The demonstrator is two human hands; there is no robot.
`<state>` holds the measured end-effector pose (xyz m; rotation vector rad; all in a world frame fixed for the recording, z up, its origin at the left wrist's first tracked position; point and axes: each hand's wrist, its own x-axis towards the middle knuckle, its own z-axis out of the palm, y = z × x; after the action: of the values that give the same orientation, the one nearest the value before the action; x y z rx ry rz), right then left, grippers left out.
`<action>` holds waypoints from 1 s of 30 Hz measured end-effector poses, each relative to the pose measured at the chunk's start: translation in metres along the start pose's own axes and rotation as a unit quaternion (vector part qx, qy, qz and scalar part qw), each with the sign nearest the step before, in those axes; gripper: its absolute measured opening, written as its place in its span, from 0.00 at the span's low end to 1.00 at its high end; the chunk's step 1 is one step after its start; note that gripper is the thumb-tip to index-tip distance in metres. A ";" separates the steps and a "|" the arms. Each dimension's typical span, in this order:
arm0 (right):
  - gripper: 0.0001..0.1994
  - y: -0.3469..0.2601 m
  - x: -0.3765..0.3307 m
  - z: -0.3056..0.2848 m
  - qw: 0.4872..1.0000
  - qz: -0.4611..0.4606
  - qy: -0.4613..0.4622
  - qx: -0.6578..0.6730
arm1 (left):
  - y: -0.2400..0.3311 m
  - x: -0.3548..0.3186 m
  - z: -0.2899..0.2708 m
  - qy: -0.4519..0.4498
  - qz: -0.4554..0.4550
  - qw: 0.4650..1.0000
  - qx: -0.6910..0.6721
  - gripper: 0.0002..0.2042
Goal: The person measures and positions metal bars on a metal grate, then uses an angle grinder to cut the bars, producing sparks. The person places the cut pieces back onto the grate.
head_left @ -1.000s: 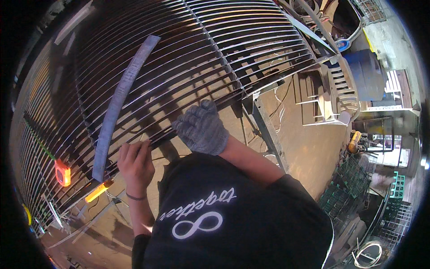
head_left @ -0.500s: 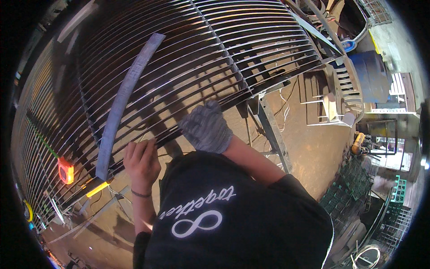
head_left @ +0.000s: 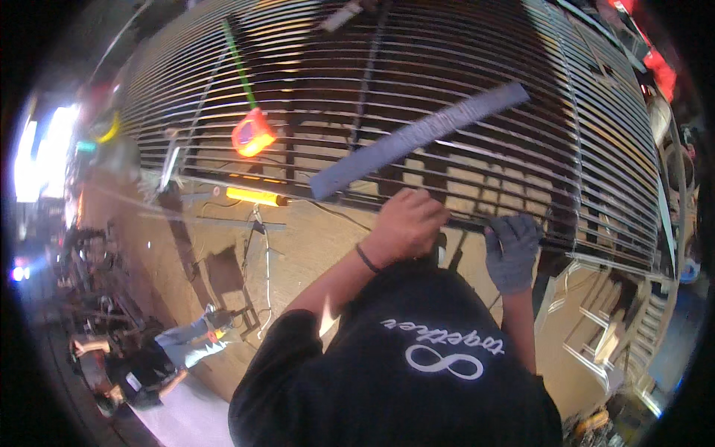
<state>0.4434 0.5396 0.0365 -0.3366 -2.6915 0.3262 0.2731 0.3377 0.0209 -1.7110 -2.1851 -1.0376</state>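
Observation:
A large metal grille (head_left: 477, 175) of parallel thin bars spreads out in front of me. My left hand (head_left: 408, 223), bare with a dark band at the wrist, is closed at the grille's near edge; what its fingers pinch is hidden. My right hand (head_left: 514, 249), in a grey knit glove, curls over the near edge rail farther right. A flat grey metal strip (head_left: 421, 140) lies slantwise across the bars, just beyond my left hand. To its left rests an orange tape measure (head_left: 253, 134), its green tape (head_left: 240, 67) drawn out away from me.
A yellow tubular object (head_left: 253, 197) sits by the near edge at left. Beyond the lower left, another person (head_left: 141, 372) is on the far side of the floor. A pale plastic chair (head_left: 603, 343) stands at the lower right, beside a blue container (head_left: 681, 339).
The view has swung left, so the grille, strip and tape measure appear shifted right. Another person has come into view. Both hands stay at the near edge, fingers curled.

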 end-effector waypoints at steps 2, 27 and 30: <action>0.09 -0.005 -0.004 -0.013 0.998 0.030 -0.050 -0.004 | 0.003 -0.008 0.008 0.012 -0.002 1.000 -0.026 0.15; 0.18 -0.040 0.053 -0.118 0.980 -0.139 -0.128 -0.059 | 0.068 0.021 -0.071 0.088 0.095 0.983 0.134 0.21; 0.17 -0.038 0.052 -0.102 0.977 -0.107 -0.180 -0.028 | 0.076 0.012 -0.065 0.092 0.065 0.988 0.109 0.20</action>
<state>0.4329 0.5361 0.1568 0.0037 -3.0617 0.2692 0.3207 0.3146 0.1063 -1.5699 -1.9643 -0.8527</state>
